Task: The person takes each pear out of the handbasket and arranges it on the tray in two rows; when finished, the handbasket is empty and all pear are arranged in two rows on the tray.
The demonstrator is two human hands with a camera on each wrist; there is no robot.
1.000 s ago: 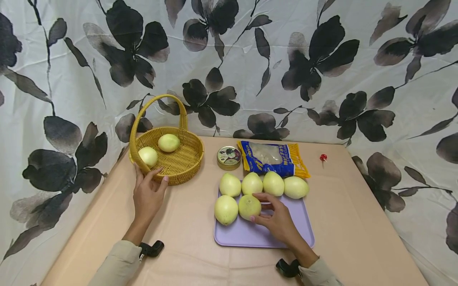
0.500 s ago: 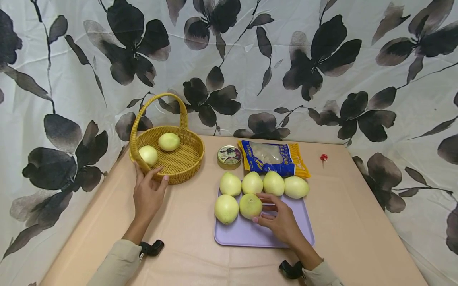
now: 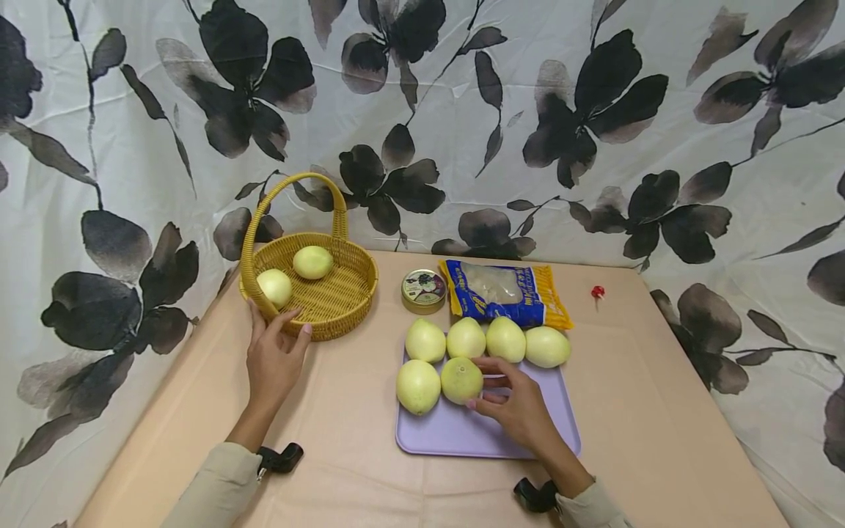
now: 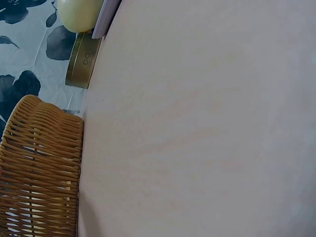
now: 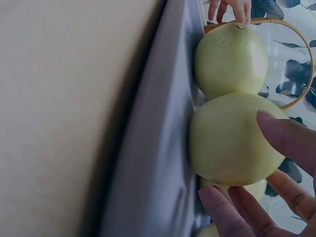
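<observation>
My right hand [image 3: 515, 411] holds a pale yellow-green, rounded fruit [image 3: 458, 381] at the front row of a lilac tray [image 3: 488, 438]. In the right wrist view the thumb [image 5: 286, 138] lies over one side of this fruit [image 5: 234, 140], the fingertips at its lower edge. Another such fruit [image 3: 418, 387] touches it on the left, and several more line the tray's back. My left hand [image 3: 273, 367] grips the near-left edge of a yellow woven basket [image 3: 343, 323], where 2 similar fruits [image 3: 312, 262] lie. The left wrist view shows the basket's wall [image 4: 42, 168]; that hand is mostly hidden there.
A round gold tin [image 3: 423, 291] and a blue-and-yellow packet [image 3: 505, 293] with a clear window stand behind the tray. A small red object [image 3: 597, 292] lies at the right. The basket's tall handle [image 3: 247, 242] arches up. A floral cloth [image 3: 475, 132] hangs behind the table.
My right thumb has shifted slightly to the right along the fruit. The left hand, the basket and the other fruits look unchanged.
</observation>
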